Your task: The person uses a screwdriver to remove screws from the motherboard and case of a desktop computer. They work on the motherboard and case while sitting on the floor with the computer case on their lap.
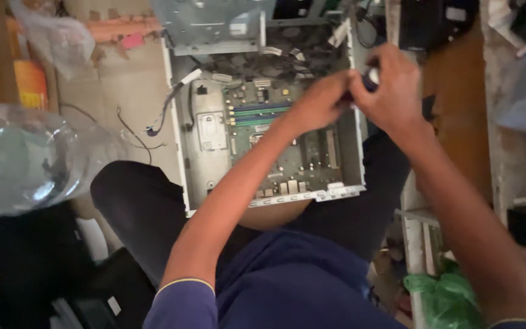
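Note:
An opened desktop computer case [181, 152] lies on the floor between my knees, its green motherboard [287, 152] facing up. Both my hands meet above the case's right wall. My right hand [391, 91] is closed around a small dark and silver object [371, 76] that is mostly hidden by the fingers. My left hand [321, 100] pinches at the same object from the left. What the object is cannot be made out.
A clear plastic bottle [22, 158] sits at the left. Loose wires [147, 131] trail beside the case. A metal drive cage [214, 24] stands at the case's far end. White shelving [421, 237] and a green bag [445, 298] are on the right.

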